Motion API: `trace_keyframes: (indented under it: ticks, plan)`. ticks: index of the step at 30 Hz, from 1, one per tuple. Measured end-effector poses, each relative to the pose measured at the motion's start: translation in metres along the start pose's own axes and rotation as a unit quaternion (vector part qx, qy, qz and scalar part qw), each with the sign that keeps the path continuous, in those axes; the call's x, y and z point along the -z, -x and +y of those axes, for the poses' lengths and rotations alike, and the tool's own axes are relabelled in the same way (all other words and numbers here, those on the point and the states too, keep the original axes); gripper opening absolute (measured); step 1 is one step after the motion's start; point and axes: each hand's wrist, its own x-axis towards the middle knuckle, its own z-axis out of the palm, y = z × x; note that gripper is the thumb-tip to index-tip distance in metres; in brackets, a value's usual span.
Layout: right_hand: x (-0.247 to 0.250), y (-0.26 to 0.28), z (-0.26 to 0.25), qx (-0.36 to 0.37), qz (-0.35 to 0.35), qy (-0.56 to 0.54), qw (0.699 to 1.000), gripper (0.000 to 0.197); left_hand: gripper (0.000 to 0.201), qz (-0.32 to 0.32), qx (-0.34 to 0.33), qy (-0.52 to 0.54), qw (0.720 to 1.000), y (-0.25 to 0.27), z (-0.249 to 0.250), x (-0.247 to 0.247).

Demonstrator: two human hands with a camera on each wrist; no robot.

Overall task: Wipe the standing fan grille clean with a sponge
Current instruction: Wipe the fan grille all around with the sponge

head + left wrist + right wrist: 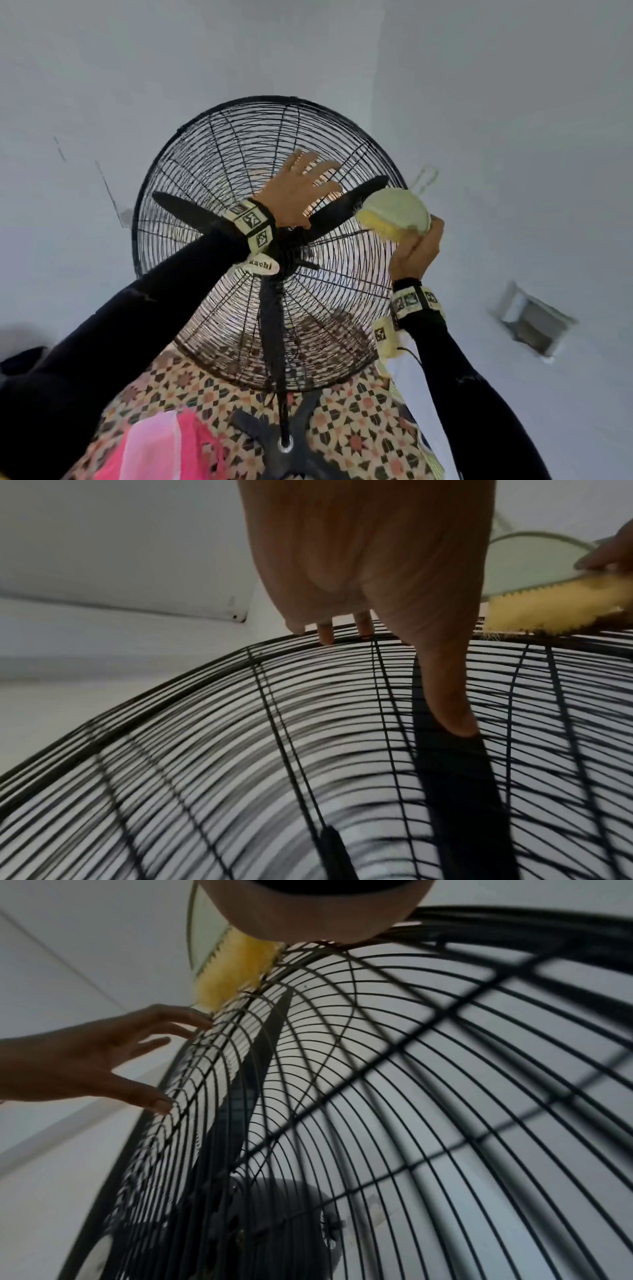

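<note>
Sponge [394, 214], yellow foam with pale green scouring face, pinched in right grip [416, 250], fingers curled round its lower end. Pressed yellow side first against outer rim of black round wire fan grille [219, 150], directly above that grip, probably to let soft foam sink between wires and lift dust, with stiffer green back as something firm to push on. Worked at edge of cage, not at its centre. Judged mid-wipe along rim, much of wire face not yet covered. Brownish cast low on grille, well below both grips. Dirt or floor seen through wires, could not be told.

Left grip [298, 195] spread flat, fingers straight and apart, nothing held. Laid on front wires just beside sponge, thumb [445, 696] resting lower, over long black fan blade [346, 209] behind wires, fingertips [325, 635] reaching top rim. Placed there, most likely, to brace fan head against push of wiping and stop cage rocking on its pole. Set outside wires, apart from blade.

Far below both grips: black cross-shaped fan base [281, 442] on patterned tile floor [359, 411], pink cloth [164, 442] toward left grip's side. Dark grey motor housing [274, 1204] behind cage, well under right grip.

Next stroke judged to call for light pressure: thin wires likely to snag foam, frayed bits already showing at sponge's contact edge.
</note>
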Motion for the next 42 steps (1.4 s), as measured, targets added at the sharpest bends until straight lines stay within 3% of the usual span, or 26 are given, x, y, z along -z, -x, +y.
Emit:
trace_keyframes:
  ticks: [8, 14, 21, 23, 26, 28, 30, 31, 33, 35, 38, 40, 42]
  plan:
    - [-0.033, -0.040, 0.065, -0.038, 0.052, 0.023, 0.998, 0.021, 0.109, -0.006, 0.041, -0.043, 0.998, -0.025, -0.010, -0.004]
    - [-0.056, -0.060, 0.087, -0.088, 0.056, -0.040, 0.994, 0.044, 0.119, -0.009, 0.087, -0.048, 0.995, -0.029, -0.010, -0.018]
    - [-0.061, -0.076, 0.094, -0.118, 0.042, -0.028, 0.992, 0.050, 0.116, -0.021, 0.092, -0.072, 0.993, -0.044, 0.000, -0.015]
    - [-0.057, -0.078, 0.084, -0.141, 0.038, -0.036, 0.989, 0.038, 0.116, -0.017, 0.090, -0.067, 0.994, -0.043, -0.004, -0.015]
    - [-0.045, -0.076, 0.067, -0.157, -0.030, -0.051, 0.986, 0.023, 0.117, -0.002, 0.079, -0.060, 0.995, -0.039, -0.011, -0.014]
    - [-0.038, -0.077, 0.051, -0.212, -0.145, -0.084, 0.963, 0.020, 0.117, 0.011, 0.067, -0.064, 0.996, -0.036, -0.015, -0.014]
    - [-0.032, -0.081, 0.033, -0.292, -0.236, -0.155, 0.914, 0.048, 0.116, 0.024, 0.057, -0.070, 0.996, -0.034, -0.016, -0.014]
    - [-0.030, -0.083, 0.022, -0.324, -0.239, -0.198, 0.894, 0.058, 0.116, 0.031, 0.051, -0.068, 0.996, -0.033, -0.016, -0.016]
    - [-0.028, -0.089, 0.006, -0.352, -0.174, -0.267, 0.880, 0.062, 0.116, 0.050, 0.042, -0.049, 0.997, -0.033, -0.016, -0.019]
    - [-0.030, -0.098, -0.003, -0.346, -0.064, -0.287, 0.891, 0.054, 0.115, 0.062, 0.039, -0.027, 0.997, -0.032, -0.018, -0.021]
    - [-0.035, -0.119, -0.002, -0.335, 0.041, -0.133, 0.932, 0.041, 0.113, 0.065, 0.034, -0.001, 0.997, -0.030, -0.021, -0.022]
    - [-0.038, -0.129, 0.000, -0.358, 0.060, 0.011, 0.932, 0.048, 0.113, 0.072, 0.028, 0.010, 0.997, -0.030, -0.023, -0.025]
    - [-0.043, -0.131, 0.002, -0.362, 0.078, 0.059, 0.927, 0.051, 0.112, 0.087, 0.022, 0.024, 0.996, -0.030, -0.025, -0.030]
